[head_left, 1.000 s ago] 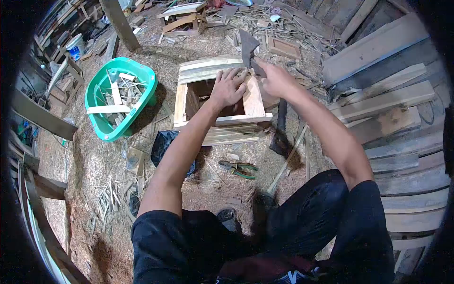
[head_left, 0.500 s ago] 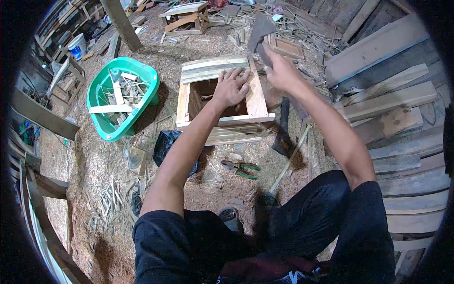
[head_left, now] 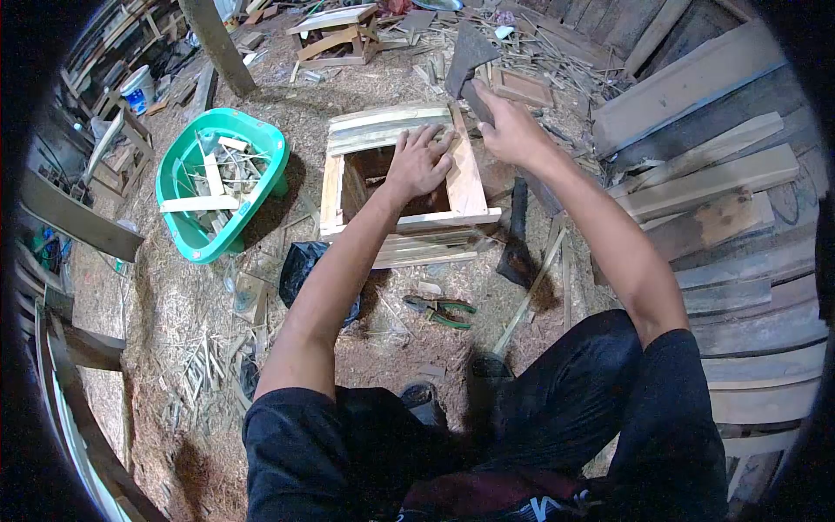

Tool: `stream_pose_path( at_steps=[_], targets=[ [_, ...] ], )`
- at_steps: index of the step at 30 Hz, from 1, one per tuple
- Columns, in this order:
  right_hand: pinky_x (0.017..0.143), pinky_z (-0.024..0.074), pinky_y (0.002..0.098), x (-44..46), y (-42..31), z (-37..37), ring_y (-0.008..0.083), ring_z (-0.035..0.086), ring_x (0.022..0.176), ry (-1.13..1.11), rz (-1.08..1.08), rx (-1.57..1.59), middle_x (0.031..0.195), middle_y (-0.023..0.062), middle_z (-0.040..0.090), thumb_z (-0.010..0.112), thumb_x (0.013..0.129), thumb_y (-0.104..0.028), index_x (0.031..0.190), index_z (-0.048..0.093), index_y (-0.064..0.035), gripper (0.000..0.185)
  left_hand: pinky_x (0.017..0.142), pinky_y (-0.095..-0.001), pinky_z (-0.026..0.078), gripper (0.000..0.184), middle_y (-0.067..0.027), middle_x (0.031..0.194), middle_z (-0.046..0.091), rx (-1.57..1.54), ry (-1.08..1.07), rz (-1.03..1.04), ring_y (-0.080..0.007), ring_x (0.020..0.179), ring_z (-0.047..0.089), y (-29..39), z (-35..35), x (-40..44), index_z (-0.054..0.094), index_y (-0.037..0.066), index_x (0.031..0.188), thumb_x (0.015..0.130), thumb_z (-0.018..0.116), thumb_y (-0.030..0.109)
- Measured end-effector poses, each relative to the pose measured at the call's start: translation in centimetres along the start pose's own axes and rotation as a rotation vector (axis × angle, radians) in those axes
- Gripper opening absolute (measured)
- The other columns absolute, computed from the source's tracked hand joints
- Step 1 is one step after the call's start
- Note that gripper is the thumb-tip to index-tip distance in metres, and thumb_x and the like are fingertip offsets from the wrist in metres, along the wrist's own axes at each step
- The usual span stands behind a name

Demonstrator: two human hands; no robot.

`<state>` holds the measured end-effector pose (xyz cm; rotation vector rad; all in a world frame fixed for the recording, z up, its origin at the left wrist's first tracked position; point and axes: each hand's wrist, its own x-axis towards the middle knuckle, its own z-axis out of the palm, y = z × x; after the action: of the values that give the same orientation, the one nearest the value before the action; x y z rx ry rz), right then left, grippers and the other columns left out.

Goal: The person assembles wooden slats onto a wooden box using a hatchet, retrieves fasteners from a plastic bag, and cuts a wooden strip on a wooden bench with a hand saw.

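Observation:
A wooden box frame with slatted sides and an open middle stands on the ground ahead of me. My left hand rests on its top near the right side, fingers spread over the edge of a pale board. Beyond the box's upper right corner, my right hand grips the handle of a hatchet-like tool with a broad dark blade. The blade is raised clear of the wood. What lies under my left fingers is hidden.
A green tub with wood scraps stands at left. Pliers, a black bag and a dark-headed tool lie near the box. Planks are stacked at right; a small wooden stool stands behind.
My right hand and the blade have lifted away from the box's upper right corner, up and to the right. My left hand stays on the box.

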<state>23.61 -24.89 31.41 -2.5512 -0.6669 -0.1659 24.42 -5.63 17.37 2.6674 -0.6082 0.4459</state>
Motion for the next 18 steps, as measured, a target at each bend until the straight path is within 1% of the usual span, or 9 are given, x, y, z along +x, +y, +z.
stream_pose_path(
  at_steps=[2, 5, 8, 11, 14, 17, 18],
  targets=[
    [0.107, 0.0397, 0.0431, 0.0, 0.8, 0.7, 0.0409, 0.052, 0.124, -0.030, -0.027, -0.025, 0.132, 0.0296, 0.052, 0.057, 0.082, -0.004, 0.146, 0.036, -0.0004, 0.067, 0.115, -0.0566, 0.019, 0.055, -0.0130, 0.147, 0.041, 0.005, 0.023, 0.019, -0.0325, 0.139, 0.033, 0.0, 0.1, 0.1, 0.046, 0.018, 0.144, 0.093, 0.042, 0.040],
    [0.108, 0.0391, 0.0426, -0.8, -0.1, 0.5, 0.0405, 0.051, 0.124, -0.173, 0.053, -0.060, 0.133, 0.0294, 0.052, 0.057, 0.083, -0.004, 0.145, 0.036, 0.0002, 0.066, 0.114, -0.0576, 0.020, 0.056, -0.0139, 0.146, 0.042, 0.003, 0.055, 0.037, -0.0331, 0.139, 0.034, -0.5, 0.5, 0.0, 0.045, 0.017, 0.143, 0.093, 0.042, 0.040],
    [0.108, 0.0389, 0.0422, 0.0, 1.5, 0.9, 0.0402, 0.051, 0.125, 0.000, -0.063, 0.030, 0.133, 0.0297, 0.052, 0.056, 0.082, -0.003, 0.145, 0.036, 0.0010, 0.066, 0.114, -0.0574, 0.020, 0.056, -0.0139, 0.146, 0.042, -0.026, 0.047, 0.024, -0.0331, 0.139, 0.033, -0.1, 0.1, -0.1, 0.046, 0.016, 0.143, 0.093, 0.042, 0.040],
    [0.108, 0.0392, 0.0424, 0.5, 0.5, 0.6, 0.0398, 0.051, 0.125, 0.102, -0.030, 0.039, 0.133, 0.0295, 0.052, 0.055, 0.082, -0.002, 0.144, 0.037, 0.0020, 0.064, 0.114, -0.0572, 0.020, 0.056, -0.0139, 0.147, 0.041, -0.026, 0.040, 0.021, -0.0330, 0.140, 0.033, -0.3, 0.3, 0.0, 0.046, 0.016, 0.143, 0.093, 0.043, 0.040],
    [0.107, 0.0393, 0.0428, 0.0, -0.1, 0.3, 0.0402, 0.051, 0.125, -0.001, -0.017, -0.044, 0.133, 0.0298, 0.052, 0.055, 0.083, -0.002, 0.145, 0.036, 0.0011, 0.065, 0.114, -0.0572, 0.020, 0.056, -0.0136, 0.147, 0.041, -0.021, 0.032, 0.020, -0.0327, 0.140, 0.033, -0.1, 0.2, 0.1, 0.045, 0.017, 0.144, 0.093, 0.043, 0.040],
    [0.107, 0.0395, 0.0434, -1.0, 1.8, 2.2, 0.0410, 0.052, 0.124, -0.100, -0.021, -0.006, 0.132, 0.0301, 0.052, 0.056, 0.083, -0.003, 0.145, 0.036, 0.0006, 0.065, 0.115, -0.0570, 0.019, 0.057, -0.0130, 0.147, 0.042, -0.006, 0.050, 0.025, -0.0324, 0.140, 0.033, -0.5, 0.5, -0.1, 0.044, 0.017, 0.145, 0.093, 0.043, 0.040],
    [0.107, 0.0394, 0.0433, -0.9, 1.4, 1.6, 0.0410, 0.052, 0.124, -0.098, -0.008, -0.021, 0.132, 0.0302, 0.052, 0.056, 0.083, -0.003, 0.145, 0.036, 0.0008, 0.065, 0.115, -0.0570, 0.019, 0.057, -0.0129, 0.147, 0.042, -0.003, 0.063, 0.030, -0.0324, 0.140, 0.033, -0.5, 0.8, -0.1, 0.043, 0.018, 0.145, 0.093, 0.043, 0.041]
  ],
)
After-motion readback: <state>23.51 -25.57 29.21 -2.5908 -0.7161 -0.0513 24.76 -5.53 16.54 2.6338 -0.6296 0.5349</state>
